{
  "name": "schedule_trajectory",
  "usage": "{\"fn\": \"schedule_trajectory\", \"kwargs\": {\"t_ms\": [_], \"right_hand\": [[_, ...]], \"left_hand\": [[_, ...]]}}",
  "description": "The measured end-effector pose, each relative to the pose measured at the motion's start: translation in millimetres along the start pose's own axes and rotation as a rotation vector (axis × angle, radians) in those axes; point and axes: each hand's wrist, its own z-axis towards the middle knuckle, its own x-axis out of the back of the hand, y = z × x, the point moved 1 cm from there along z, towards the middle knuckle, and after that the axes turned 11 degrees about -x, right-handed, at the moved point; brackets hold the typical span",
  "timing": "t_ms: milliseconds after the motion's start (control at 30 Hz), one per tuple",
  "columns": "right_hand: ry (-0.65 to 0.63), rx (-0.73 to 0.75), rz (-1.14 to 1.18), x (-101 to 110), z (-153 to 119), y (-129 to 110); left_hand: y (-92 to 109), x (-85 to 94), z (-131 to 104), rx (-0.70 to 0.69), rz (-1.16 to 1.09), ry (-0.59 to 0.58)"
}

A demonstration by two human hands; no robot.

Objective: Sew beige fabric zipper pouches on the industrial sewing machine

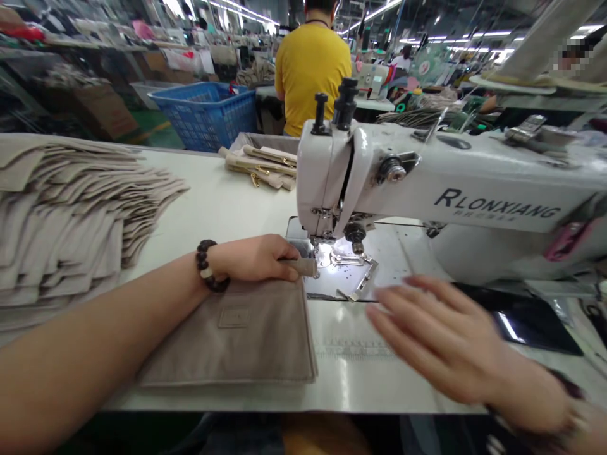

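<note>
Though flat, brown stitched fabric (265, 344).

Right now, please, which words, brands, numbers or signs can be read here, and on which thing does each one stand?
"RLONXIANG": on the arm of the white sewing machine.
Small line under that brand: too small and blurred to read.
Ruler scale on the table: its numbers cannot be read.
Red mark on the green fan behind: too blurred.
Tan fabric: no readable text.
</note>
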Motion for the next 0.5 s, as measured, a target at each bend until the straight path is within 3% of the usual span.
{"fn": "schedule_trajectory", "kwargs": {"t_ms": [100, 200, 500], "right_hand": [[0.04, 0.195, 0.078, -17, 30, -19], [0.089, 0.286, 0.143, -32, 46, -30], [0.131, 0.225, 0.233, -31, 40, -40]], "left_hand": [[5, -0.9, -3, -0.046, -0.027, 0.017], [7, -2.6, -6, -0.082, -0.076, 0.036], [3, -3.8, -4, -0.102, -0.126, 0.013]]}}
